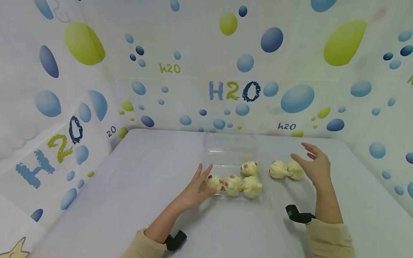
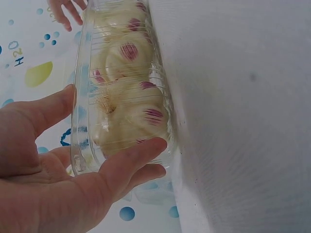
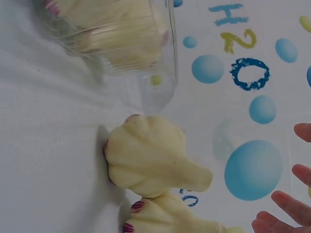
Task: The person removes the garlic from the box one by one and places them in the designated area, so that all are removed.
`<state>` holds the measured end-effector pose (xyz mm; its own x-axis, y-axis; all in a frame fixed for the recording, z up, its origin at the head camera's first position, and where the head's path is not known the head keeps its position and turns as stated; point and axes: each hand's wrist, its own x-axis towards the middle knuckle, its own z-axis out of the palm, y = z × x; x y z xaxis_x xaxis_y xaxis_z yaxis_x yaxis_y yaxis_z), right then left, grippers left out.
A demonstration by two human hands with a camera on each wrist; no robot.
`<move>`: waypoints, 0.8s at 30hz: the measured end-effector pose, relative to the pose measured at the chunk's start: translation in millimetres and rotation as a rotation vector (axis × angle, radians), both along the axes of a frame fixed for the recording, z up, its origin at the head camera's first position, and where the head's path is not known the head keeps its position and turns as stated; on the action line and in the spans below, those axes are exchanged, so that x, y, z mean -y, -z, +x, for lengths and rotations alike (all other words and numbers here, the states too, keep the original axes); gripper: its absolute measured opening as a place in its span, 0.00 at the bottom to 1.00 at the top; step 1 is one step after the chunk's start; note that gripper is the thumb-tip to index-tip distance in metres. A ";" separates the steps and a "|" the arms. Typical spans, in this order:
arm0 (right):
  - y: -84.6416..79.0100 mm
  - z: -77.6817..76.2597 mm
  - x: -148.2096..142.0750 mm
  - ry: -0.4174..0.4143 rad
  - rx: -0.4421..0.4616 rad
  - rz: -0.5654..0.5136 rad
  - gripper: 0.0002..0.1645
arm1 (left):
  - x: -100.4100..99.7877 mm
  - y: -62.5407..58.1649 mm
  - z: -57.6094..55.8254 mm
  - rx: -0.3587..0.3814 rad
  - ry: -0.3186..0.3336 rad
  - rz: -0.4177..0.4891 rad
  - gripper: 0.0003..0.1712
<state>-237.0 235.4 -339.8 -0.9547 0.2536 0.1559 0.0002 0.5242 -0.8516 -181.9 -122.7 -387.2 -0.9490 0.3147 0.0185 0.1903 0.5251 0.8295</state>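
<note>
Now, left hand (image 1: 192,194): its grip is wide, its fingers touching the left end of the clear plastic clamshell box (image 1: 226,170).
Right hand (image 1: 317,167): its grip is half spread and holds nothing, near two loose garlic bulbs (image 1: 278,169) on the surface (image 1: 155,165).
Box: lid (image 1: 230,145) open, four garlic bulbs (image 1: 232,183) inside.

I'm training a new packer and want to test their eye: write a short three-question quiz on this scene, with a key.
1. How many garlic bulbs can you count in the clear box?
2. True or false: the box's lid is closed over its contents.
3. Which hand is nearer the two bulbs on the table?

Key:
1. Four.
2. False; the lid is open at the back.
3. The right hand.
</note>
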 end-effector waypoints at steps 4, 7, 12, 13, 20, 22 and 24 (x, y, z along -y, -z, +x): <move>4.3 -2.2 1.8 -0.026 -0.001 0.041 0.42 | 0.0 0.4 0.3 -0.006 0.004 -0.006 0.43; 21.6 -15.8 -3.6 -0.018 -0.008 0.071 0.42 | -0.2 0.0 0.4 -0.007 0.002 -0.009 0.43; 23.1 -14.3 6.0 -0.081 -0.071 0.058 0.41 | -0.1 -0.7 0.6 0.000 0.001 -0.011 0.42; 17.8 -9.7 11.3 -0.106 -0.081 0.049 0.40 | 0.1 -0.6 0.7 0.001 0.000 -0.011 0.42; -2.5 7.1 36.2 -0.193 -0.098 0.019 0.37 | 0.0 -0.7 0.6 0.004 0.002 -0.004 0.42; -1.8 7.3 40.1 -0.205 -0.101 0.014 0.36 | -0.5 -0.7 0.6 0.003 0.003 -0.005 0.42; -0.3 7.2 43.7 -0.218 -0.099 0.017 0.36 | -0.7 -0.8 0.7 0.001 0.004 -0.010 0.42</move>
